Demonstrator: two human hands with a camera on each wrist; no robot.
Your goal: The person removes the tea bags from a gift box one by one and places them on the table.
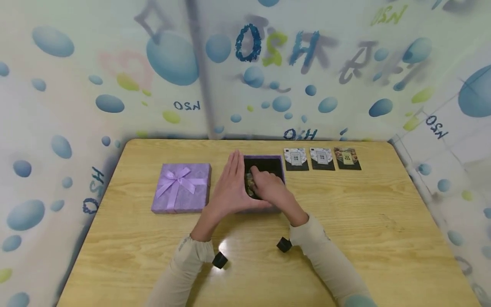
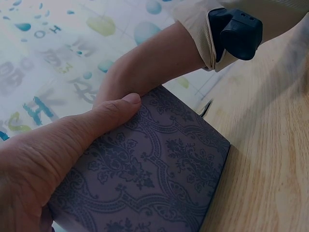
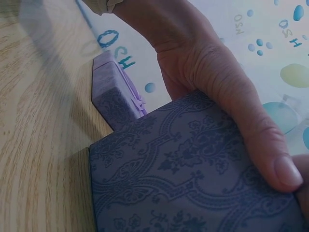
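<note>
An open purple box [image 1: 283, 174] with a dark inside stands on the table, its patterned outer wall [image 2: 159, 164] filling much of the left wrist view. My left hand [image 1: 231, 187] lies against the box, fingers straight along its left side and thumb across the near wall. Inside the box, my right hand [image 1: 270, 187] has curled fingers and pinches a small dark printed card [image 1: 249, 184], partly covered by the hands. In the right wrist view, the left hand [image 3: 212, 72] and its thumb cover the box edge, while the right fingers are mostly out of frame.
A purple lid [image 1: 182, 187] with a ribbon bow lies left of the box. Right of it, three small printed cards make a row: a white-and-black card [image 1: 296, 159], a similar card [image 1: 322, 158] and a brown-green card [image 1: 347, 158]. A bubble-patterned wall [image 1: 245, 98] rises behind the table.
</note>
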